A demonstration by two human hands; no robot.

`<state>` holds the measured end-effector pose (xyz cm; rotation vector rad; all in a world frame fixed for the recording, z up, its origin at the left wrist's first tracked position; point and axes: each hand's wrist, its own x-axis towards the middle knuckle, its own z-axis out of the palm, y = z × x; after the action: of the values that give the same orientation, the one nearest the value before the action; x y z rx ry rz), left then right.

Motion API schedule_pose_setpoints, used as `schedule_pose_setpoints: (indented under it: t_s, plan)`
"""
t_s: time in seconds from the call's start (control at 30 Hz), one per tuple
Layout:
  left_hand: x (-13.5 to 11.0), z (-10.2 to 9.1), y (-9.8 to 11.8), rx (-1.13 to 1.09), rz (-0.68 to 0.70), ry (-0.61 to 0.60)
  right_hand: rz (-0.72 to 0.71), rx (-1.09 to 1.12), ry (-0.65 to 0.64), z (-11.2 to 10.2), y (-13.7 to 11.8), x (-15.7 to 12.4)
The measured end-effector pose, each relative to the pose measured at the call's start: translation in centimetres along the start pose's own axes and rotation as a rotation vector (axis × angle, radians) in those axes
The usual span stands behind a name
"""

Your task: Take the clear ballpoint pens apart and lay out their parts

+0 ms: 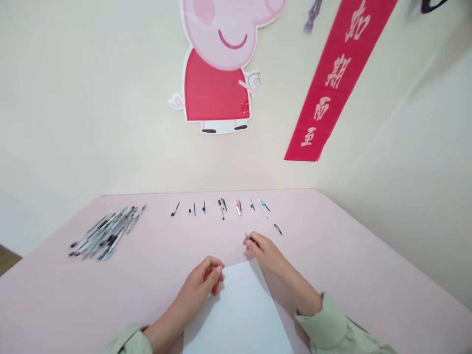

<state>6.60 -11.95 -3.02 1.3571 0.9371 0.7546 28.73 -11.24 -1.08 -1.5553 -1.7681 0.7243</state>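
Pinching of a slim pen-like piece (251,239) is done by the right hand (263,249), just beyond the paper (239,309); grip best kept light, paper held flat. Left hand (202,281) loosely curled by the far-left corner; its contents cannot be told.

Two hands (204,278), one paper (236,309), one pen pile (107,233)

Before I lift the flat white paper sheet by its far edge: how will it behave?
The white sheet will probably sag: it is broad and shows almost no edge thickness. It's likely light too, being so thin. It may slide easily, lying flat on the smooth-looking pink tabletop; one sheet or several, I can't tell.
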Motion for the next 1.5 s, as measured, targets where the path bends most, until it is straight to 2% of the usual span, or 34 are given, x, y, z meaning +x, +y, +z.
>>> schedule_pose_setpoints:
  t_s: [0.07, 0.13, 0.23, 0.33, 0.47, 0.7, 0.93, 1.2, 1.33, 1.5]
  plan:
    - [0.0, 0.0, -0.1, -0.059, 0.012, 0.040, -0.092, 0.092, -0.235, 1.9, -1.9, -0.9]
    - [0.0, 0.0, -0.4, -0.094, 0.041, 0.036, -0.119, 0.064, -0.323, 3.3, -3.2, -1.8]
    - [0.0, -0.3, -0.8, -0.081, 0.086, -0.002, -0.128, -0.020, -0.342, 4.2, -3.9, -2.3]
    - [0.0, -0.5, -0.7, -0.037, 0.111, 0.014, -0.136, -0.037, -0.349, 4.1, -3.6, -2.2]
    - [0.0, -0.7, -0.1, -0.025, 0.099, 0.076, -0.113, 0.033, -0.373, 3.3, -2.8, -1.9]
    - [-0.2, -0.9, 0.0, 0.039, 0.082, 0.055, -0.069, 0.193, -0.465, 2.8, -2.4, -1.7]
    - [0.0, -1.0, 0.0, -0.039, 0.020, 0.109, -0.076, 0.154, -0.372, 3.6, -2.4, -1.9]
    - [0.3, -0.8, -0.5, -0.122, -0.058, 0.152, -0.158, -0.176, -0.208, 4.3, -2.9, -2.1]
    - [0.3, -0.9, -0.6, -0.023, -0.050, 0.156, -0.142, -0.188, -0.205, 4.5, -2.7, -2.0]
    - [0.2, -1.1, -0.6, 0.193, 0.041, 0.175, -0.151, -0.110, -0.250, 4.2, -2.6, -1.9]
